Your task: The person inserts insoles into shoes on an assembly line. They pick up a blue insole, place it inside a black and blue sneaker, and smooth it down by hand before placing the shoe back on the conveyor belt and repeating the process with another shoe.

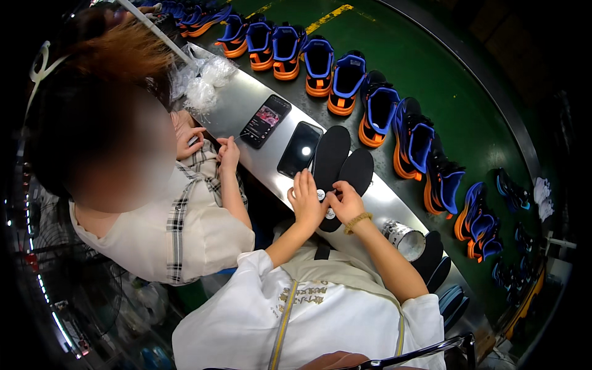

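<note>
Two black insoles lie side by side on the metal bench before me, their lower ends partly under my hands. My left hand lies on the left insole's edge, its fingers stretched out. Beside it, my right hand has its fingers bent and drawn together over the other insole. Whatever they pinch, if anything, is too small to tell. A round white sticker shows on the insole by my left fingers, and a second round sticker sits just below my hands.
Two phones lie farther left on the bench. A stained white can and more insoles stand right of my arm. Blue, black and orange shoes line the green conveyor beyond. A co-worker sits at left, near clear plastic bags.
</note>
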Motion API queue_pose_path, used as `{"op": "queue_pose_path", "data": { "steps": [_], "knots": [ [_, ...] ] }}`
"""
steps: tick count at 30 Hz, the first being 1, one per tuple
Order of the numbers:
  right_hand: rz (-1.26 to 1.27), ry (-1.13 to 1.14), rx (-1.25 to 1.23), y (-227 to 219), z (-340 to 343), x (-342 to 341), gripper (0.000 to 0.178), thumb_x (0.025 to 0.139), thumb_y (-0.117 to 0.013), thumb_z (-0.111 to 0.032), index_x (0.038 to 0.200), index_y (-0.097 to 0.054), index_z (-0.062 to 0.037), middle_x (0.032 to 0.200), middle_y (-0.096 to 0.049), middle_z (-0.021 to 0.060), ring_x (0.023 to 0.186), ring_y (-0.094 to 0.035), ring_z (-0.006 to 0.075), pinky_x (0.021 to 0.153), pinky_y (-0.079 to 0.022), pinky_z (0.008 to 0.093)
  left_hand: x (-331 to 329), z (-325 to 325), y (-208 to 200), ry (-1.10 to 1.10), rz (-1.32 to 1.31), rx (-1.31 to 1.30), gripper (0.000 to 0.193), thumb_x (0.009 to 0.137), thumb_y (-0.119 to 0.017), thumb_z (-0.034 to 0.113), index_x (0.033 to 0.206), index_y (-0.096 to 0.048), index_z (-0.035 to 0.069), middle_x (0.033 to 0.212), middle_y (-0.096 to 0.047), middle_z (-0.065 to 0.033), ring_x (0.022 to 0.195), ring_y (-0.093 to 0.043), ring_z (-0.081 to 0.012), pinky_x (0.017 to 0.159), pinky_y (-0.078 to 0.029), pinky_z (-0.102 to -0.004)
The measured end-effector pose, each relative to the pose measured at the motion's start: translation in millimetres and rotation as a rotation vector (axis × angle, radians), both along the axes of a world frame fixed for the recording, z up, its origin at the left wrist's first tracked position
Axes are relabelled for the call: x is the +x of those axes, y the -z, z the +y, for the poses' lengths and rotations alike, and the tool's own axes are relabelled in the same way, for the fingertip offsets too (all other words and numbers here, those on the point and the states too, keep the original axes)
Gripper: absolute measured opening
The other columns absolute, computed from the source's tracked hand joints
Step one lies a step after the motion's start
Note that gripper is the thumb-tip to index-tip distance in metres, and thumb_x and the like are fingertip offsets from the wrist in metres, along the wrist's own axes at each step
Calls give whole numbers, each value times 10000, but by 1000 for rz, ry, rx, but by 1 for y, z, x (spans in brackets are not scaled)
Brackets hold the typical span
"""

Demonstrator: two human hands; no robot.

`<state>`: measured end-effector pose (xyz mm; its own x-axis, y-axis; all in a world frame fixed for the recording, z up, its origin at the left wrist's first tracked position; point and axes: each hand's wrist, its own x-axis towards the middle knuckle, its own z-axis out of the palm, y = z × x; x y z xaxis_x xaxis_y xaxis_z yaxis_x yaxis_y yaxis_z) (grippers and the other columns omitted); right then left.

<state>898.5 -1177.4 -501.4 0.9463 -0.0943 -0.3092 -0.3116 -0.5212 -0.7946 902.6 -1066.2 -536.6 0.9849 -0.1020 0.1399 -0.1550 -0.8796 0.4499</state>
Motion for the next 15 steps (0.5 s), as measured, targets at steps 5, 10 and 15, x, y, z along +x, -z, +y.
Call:
{"op": "queue_pose_path", "data": {
  "steps": [5,10,15],
  "knots": [
    [-6,64,-171,-4,13,17,400,718,-561,-298,964,-493,10,961,-518,196,840,-533,298,740,-422,338,-3,7,5,164,-117,-87,585,699,-574,188,1179,-335,-45,1260,-302,-167,1183,-253,-297,898,-214,-430],
    [63,120,96,5,9,20,424,710,-568,-310,964,-474,16,927,-533,175,847,-531,284,734,-419,322,1,13,5,177,-108,-373,391,736,-535,77,1117,-459,30,995,-519,-107,970,-454,-248,832,-297,-368],
    [-73,320,587,0,1,10,337,690,-668,-169,843,-392,-51,726,-444,18,635,-410,51,516,-345,195,4,1,-25,75,318,-1167,302,749,-527,91,1045,-527,31,935,-557,-88,884,-497,-208,798,-324,-306]
  ]
}}
